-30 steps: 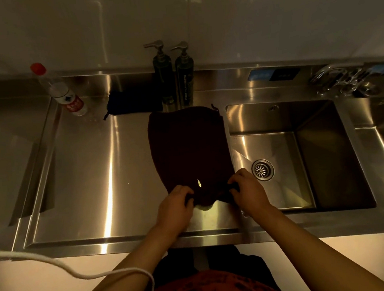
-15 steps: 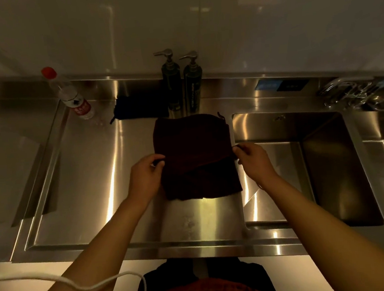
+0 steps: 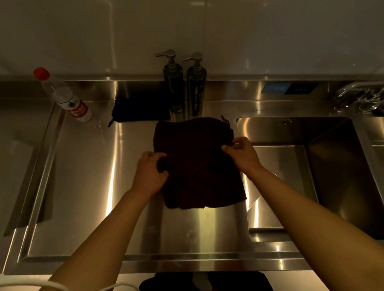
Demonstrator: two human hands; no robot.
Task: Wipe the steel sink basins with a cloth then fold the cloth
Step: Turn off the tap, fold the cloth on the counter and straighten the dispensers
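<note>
Steel drainboard (image 3: 80, 201) at frame centre carries the dark cloth (image 3: 200, 167), left hand (image 3: 150, 172) and right hand (image 3: 241, 153) pinching its side edges; the fold wants corners kept level.

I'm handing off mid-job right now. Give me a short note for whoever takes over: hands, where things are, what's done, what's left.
Left hand: pinching the left edge of the dark cloth.
Right hand: pinching the cloth's right edge, beside the sink basin.
Cloth: lying on the steel drainboard, left of the basin, in front of the two pump bottles. It is folded over at least once, with layered, uneven edges at the near side.
Done: folding is under way. Whether the basins are wiped can't be judged from this view.
Left: probably square up the edges and finish the fold.
</note>
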